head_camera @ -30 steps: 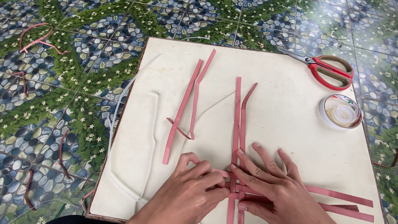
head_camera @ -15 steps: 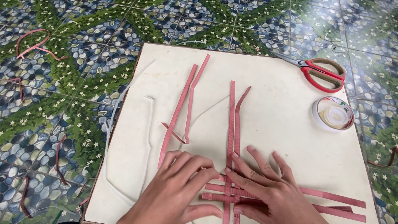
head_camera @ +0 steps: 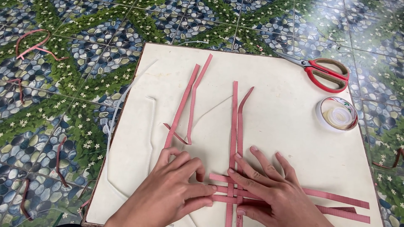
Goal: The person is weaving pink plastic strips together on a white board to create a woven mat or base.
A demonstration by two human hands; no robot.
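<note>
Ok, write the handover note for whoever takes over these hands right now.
Left hand: flat on the white board, fingertips at the crossing of the pink strips. Holds nothing.
Right hand: flat, pressing the same crossing.
Done: two upright strips crossed by about three horizontal ones.
Left: two loose strips lie unwoven at the board's left.
Nearby: red scissors, tape roll, scraps on the tiled floor.

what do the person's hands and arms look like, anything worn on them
Both are bare: the left hand and the right hand show no gloves, rings, watch or bracelet. No sleeve reaches the visible wrists. The fingers have short, unpainted nails.
</note>
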